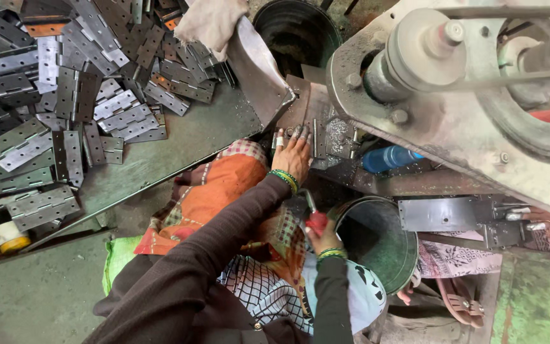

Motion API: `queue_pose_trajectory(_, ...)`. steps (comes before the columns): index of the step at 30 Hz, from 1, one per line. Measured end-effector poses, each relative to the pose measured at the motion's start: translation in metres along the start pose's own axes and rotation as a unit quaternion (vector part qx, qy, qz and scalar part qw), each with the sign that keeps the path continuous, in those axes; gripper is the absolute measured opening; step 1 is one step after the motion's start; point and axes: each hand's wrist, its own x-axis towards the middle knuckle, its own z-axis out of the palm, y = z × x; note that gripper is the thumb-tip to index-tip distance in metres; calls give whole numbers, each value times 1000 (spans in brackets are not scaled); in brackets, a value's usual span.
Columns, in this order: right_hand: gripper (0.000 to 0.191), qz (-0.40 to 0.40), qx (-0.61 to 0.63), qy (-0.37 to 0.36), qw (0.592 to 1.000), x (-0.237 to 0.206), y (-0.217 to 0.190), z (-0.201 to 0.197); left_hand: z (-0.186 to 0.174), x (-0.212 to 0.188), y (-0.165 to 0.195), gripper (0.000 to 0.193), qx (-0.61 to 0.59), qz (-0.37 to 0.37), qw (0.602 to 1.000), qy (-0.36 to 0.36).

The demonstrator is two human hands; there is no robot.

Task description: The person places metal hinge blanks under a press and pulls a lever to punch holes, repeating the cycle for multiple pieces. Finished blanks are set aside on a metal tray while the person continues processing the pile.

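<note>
My left hand (293, 155) rests with its fingers spread on a grey metal hinge piece (317, 137) on the bed of a press machine (453, 89). Tape wraps some of the fingertips and green bangles circle the wrist. Lower down, my right hand (323, 237) is closed around a tool with a red handle (316, 220), held upright beside a green bucket (377, 239). Both arms wear dark sleeves.
A big heap of grey metal hinges (65, 108) covers a sloped metal table (186, 143) at the left. A dark round bin (297, 28) stands at the top. A blue bottle (386, 158) lies under the machine. Another person's hand (542, 220) holds a metal plate at the right.
</note>
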Motion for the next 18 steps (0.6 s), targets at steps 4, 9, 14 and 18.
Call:
queue_pose_trajectory(4, 79, -52, 34, 43, 997, 7, 7, 30, -8, 1, 2, 67, -42, -20, 998, -51)
queue_pose_trajectory(9, 86, 13, -19, -30, 999, 4, 1, -2, -12, -1, 9, 60, -22, -11, 999, 34)
queue_pose_trajectory(14, 75, 40, -94, -23, 995, -7, -13, -43, -6, 1, 12, 63, -25, -14, 1000, -2)
queue_pose_trajectory(18, 77, 33, -36, -3, 999, 0, -4, -3, 5, 1, 7, 61, -9, -20, 1000, -4)
